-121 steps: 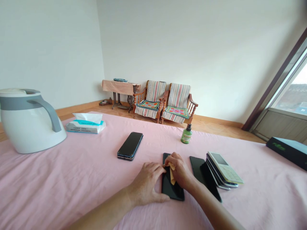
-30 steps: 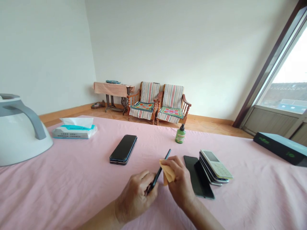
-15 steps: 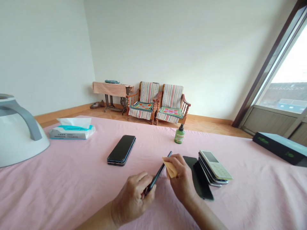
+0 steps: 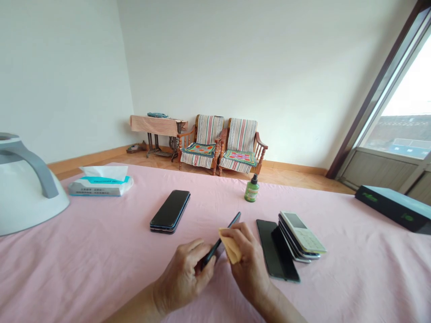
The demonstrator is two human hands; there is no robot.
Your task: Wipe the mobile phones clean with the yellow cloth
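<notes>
Tilted on its edge, a dark smartphone (image 4: 213, 252) is gripped at its near end by my left hand (image 4: 183, 276). My right hand (image 4: 247, 258) pinches a small yellow cloth (image 4: 230, 247) against the phone's upper side; the fingers partly hide the phone there. Right of that hand a black smartphone (image 4: 274, 249) lies flat, screen up. Beside it is a stack of phones with a white keypad phone (image 4: 303, 231) on top. To the left, another stack of phones has a black-screened smartphone (image 4: 171, 209) uppermost.
A green pump bottle (image 4: 251, 190) stands near the far edge of the pink tablecloth (image 4: 111, 242). At left are a tissue pack (image 4: 101, 185) and a white kettle-like vessel (image 4: 30, 193) with a grey handle. A dark box (image 4: 387, 208) sits at right. Two chairs stand beyond.
My right hand and the yellow cloth have slid down along the phone, toward my left hand. The phone has turned slightly, showing more of its right face.
</notes>
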